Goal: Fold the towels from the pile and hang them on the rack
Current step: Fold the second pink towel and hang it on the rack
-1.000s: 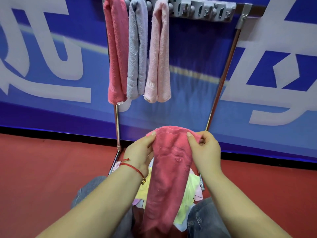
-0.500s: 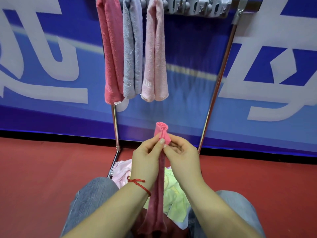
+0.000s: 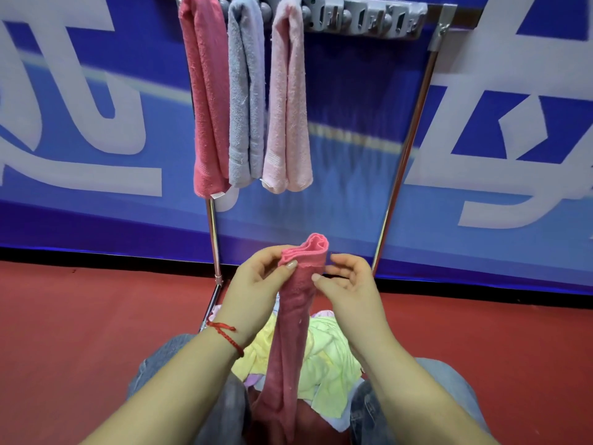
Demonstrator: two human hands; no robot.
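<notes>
Hands meet at the top of a folded pink towel point(image 3: 290, 319): the left hand point(image 3: 256, 284) pinches its upper fold between thumb and fingers, while the right hand point(image 3: 348, 284) sits just beside it with fingers loosely curled, thumb tip at the cloth's edge, gripping nothing. The towel hangs down between the person's knees over a pile of towels point(image 3: 324, 358) on the red floor point(image 3: 80, 332). Beyond stands the rack point(image 3: 398, 175), with a deep pink towel point(image 3: 205, 101), a grey towel point(image 3: 245, 101) and a pale pink towel point(image 3: 288, 107) hanging side by side from its top bar.
</notes>
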